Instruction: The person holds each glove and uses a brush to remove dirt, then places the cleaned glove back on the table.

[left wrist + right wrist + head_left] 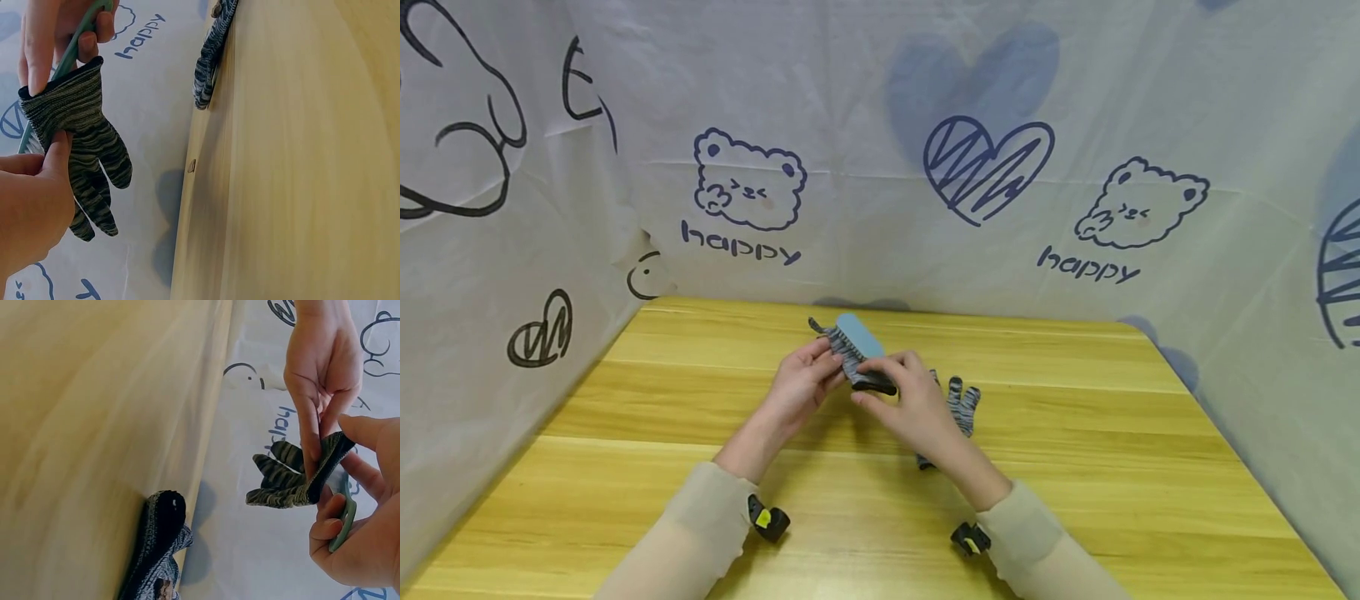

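Note:
A grey-and-black striped knit glove (pixel 844 352) with a dark cuff is held above the table between both hands. Behind it lies a light-blue, flat, rounded oblong piece (pixel 861 335), whose greenish edge (pixel 345 526) shows in the right wrist view; its exact kind cannot be told. My left hand (pixel 805 382) pinches the glove's body and possibly the piece's far end. With thumb and forefinger at the cuff, my right hand (pixel 917 408) curls its other fingers round the blue piece. In the left wrist view, the glove's fingers (pixel 94 187) dangle loose.
A second matching glove (pixel 964 407) rests on the wooden table (pixel 1075 467), partly behind the right hand and forearm. White cloth (pixel 865 250) with drawings hangs round the table's back and sides. Each wrist wears a small black camera (pixel 769 520).

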Available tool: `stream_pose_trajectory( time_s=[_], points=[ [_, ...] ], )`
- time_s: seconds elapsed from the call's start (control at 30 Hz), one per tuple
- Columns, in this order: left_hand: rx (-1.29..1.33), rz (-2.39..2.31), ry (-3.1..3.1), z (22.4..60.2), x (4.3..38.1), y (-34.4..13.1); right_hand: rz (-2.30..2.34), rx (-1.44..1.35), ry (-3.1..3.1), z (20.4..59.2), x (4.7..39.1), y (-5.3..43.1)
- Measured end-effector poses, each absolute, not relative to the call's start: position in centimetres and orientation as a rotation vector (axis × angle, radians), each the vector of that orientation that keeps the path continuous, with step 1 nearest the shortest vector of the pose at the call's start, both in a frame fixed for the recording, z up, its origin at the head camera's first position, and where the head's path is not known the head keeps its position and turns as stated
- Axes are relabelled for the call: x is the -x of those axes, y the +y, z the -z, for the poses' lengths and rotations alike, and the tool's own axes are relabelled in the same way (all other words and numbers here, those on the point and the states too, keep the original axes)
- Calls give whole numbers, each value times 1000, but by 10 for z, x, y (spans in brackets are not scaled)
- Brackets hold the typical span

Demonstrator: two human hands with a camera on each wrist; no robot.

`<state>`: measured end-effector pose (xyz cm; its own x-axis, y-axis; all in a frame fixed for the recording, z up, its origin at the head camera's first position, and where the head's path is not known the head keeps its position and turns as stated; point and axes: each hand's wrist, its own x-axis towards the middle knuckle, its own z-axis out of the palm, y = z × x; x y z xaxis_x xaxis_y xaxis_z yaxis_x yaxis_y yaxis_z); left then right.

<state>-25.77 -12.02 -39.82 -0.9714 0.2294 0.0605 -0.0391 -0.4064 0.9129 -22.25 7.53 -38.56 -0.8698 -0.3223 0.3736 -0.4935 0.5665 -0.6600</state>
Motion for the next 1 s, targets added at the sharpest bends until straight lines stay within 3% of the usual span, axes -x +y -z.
stream_pose_trajectory(
  time_s=[0.43, 1.0],
  points=[
    [-289, -2461, 1629, 399, 255, -119, -1223, -667, -2528, 388, 228, 77],
    [-312, -2429, 1581, 396, 252, -116, -1897, -390, -2182, 383, 241, 91]
  ],
)
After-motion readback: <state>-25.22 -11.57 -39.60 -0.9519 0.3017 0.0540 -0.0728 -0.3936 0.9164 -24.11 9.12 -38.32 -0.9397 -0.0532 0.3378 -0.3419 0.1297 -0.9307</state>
